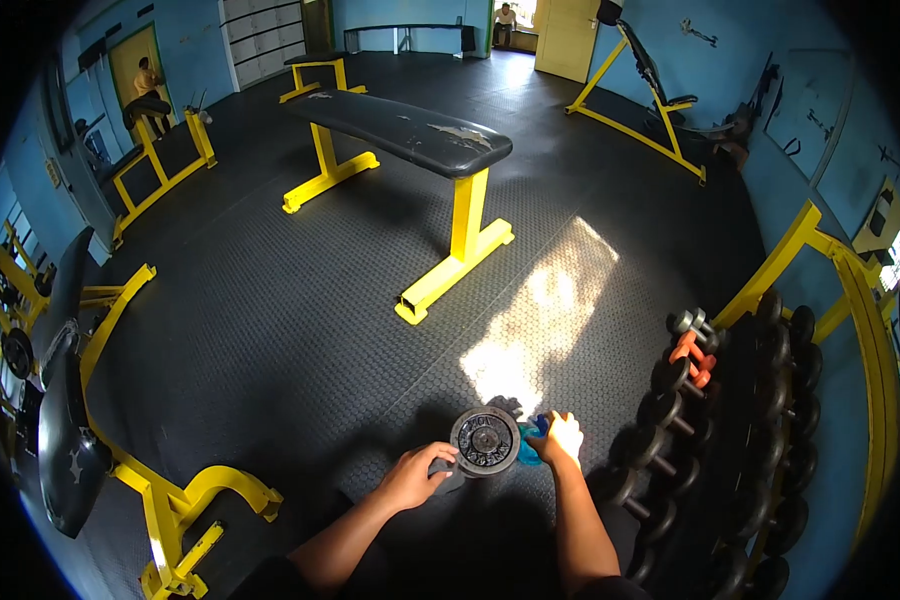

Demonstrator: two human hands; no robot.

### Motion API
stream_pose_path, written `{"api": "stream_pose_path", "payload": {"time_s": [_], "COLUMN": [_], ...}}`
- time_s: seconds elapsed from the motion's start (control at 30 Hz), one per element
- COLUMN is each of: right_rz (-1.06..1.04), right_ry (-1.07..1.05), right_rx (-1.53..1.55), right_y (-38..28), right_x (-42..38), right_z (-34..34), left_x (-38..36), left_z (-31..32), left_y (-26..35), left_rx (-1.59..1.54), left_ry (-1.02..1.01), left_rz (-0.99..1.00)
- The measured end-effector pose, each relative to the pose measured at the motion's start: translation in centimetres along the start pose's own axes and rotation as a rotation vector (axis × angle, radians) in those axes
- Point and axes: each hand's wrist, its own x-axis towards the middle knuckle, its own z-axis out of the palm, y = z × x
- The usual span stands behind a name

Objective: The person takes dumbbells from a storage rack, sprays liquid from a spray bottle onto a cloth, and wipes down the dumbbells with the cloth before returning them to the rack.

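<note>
A round dark weight plate (485, 441) with raised lettering stands tilted on the black rubber floor in front of me. My left hand (415, 474) grips its left rim. My right hand (560, 438) presses a blue cloth (532, 442) against the plate's right side. Sunlight falls on the right hand.
A dumbbell rack (730, 430) with several dumbbells stands close on the right. A flat bench on yellow legs (410, 135) sits ahead. Yellow-framed benches (80, 400) line the left. One person stands at the far left (148, 90), another sits in the far doorway (506, 22).
</note>
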Motion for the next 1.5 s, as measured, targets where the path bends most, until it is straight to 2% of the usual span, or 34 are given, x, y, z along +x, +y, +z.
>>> {"api": "stream_pose_path", "payload": {"time_s": [0.07, 0.13, 0.2, 0.23, 0.27, 0.33, 0.4, 0.43, 0.53, 0.6, 0.67, 0.7, 0.73, 0.8, 0.87, 0.93, 1.0, 1.03, 1.07, 1.13, 1.17, 1.27, 1.33, 1.4, 1.5], "right_rz": [-0.539, -0.899, -1.143, -1.203, -1.148, -0.946, -0.906, -0.94, -0.852, -0.828, -0.946, -1.162, -1.159, -1.173, -0.889, -0.807, -0.754, -0.853, -0.854, -0.872, -0.915, -1.029, -1.107, -1.105, -1.081], "right_ry": [0.134, 0.125, -0.297, -0.432, -0.609, -0.623, -0.488, -0.347, -0.352, -0.289, -0.128, 0.26, 0.263, 0.077, 0.038, 0.188, 0.104, 0.281, 0.292, 0.364, 0.431, 0.571, 0.607, 0.484, 0.642], "right_rx": [0.379, 0.307, 0.441, 0.508, 0.604, 0.577, 0.55, 0.656, 0.575, 0.659, 0.541, 0.39, 0.395, 0.857, 0.729, 0.737, 0.604, 0.552, 0.551, 0.291, 0.327, 0.276, 0.222, 0.124, 0.214], "right_y": [-0.7, -2.7, -4.0, -4.1, -3.8, -4.5, -4.9, -4.7, -4.5, -4.5, -4.6, -4.5, -4.7, -5.3, -5.6, -7.3, -8.0, -8.2, -7.9, -7.6, -7.3, -5.7, -4.3, -2.3, -1.0], "right_x": [-0.5, -3.9, -6.4, -6.9, -6.7, -7.6, -7.7, -7.4, -7.0, -6.9, -6.8, -7.1, -6.7, -5.1, -3.5, -4.1, -4.4, -3.9, -3.6, -4.7, -5.4, -6.5, -6.9, -6.8, -8.9], "right_z": [-0.9, -3.2, -5.3, -4.6, -2.9, -2.8, -3.5, -3.1, -5.0, -5.1, -6.3, -6.9, -7.1, -7.2, -7.5, -11.0, -14.9, -15.2, -15.8, -18.3, -18.9, -17.4, -14.4, -10.0, -7.7], "left_x": [0.0, 0.1, -0.1, -0.2, -0.2, -0.1, -0.1, -0.1, -0.1, 0.0, 0.2, 0.6, 1.1, 2.4, 4.8, 7.5, 9.7, 10.4, 10.9, 11.2, 11.0, 9.0, 6.9, 4.7, 1.3], "left_z": [0.3, 0.3, 0.4, 0.4, 0.3, -0.2, -0.8, -1.1, -2.1, -2.8, -3.4, -3.8, -4.1, -4.5, -5.1, -6.1, -7.5, -8.1, -8.5, -9.1, -9.3, -8.9, -7.7, -5.9, -4.1], "left_y": [0.1, 1.2, 1.6, 1.6, 1.6, 2.0, 2.3, 2.5, 3.2, 3.0, 3.4, 3.8, 4.3, 5.5, 6.2, 6.8, 9.4, 10.6, 11.2, 12.4, 12.5, 11.4, 10.2, 8.0, 6.9], "left_rx": [-0.08, -0.1, -0.207, -0.124, -0.124, -0.204, -0.166, -0.126, 0.041, 0.074, 0.082, 0.092, 0.097, 0.148, 0.173, 0.266, 0.337, 0.359, 0.371, 0.418, 0.416, 0.431, 0.386, 0.363, 0.229], "left_ry": [-0.044, -0.057, -0.064, -0.002, 0.0, 0.131, 0.155, 0.195, 0.322, 0.287, 0.233, 0.18, 0.176, 0.152, 0.147, 0.172, 0.185, 0.165, 0.184, 0.217, 0.215, 0.206, 0.155, 0.114, 0.009], "left_rz": [0.08, 0.116, 0.083, 0.133, 0.131, 0.245, 0.282, 0.233, 0.115, 0.019, -0.006, -0.028, -0.027, 0.083, 0.149, 0.182, 0.133, 0.093, 0.105, 0.168, 0.165, 0.348, 0.256, 0.168, 0.035]}}
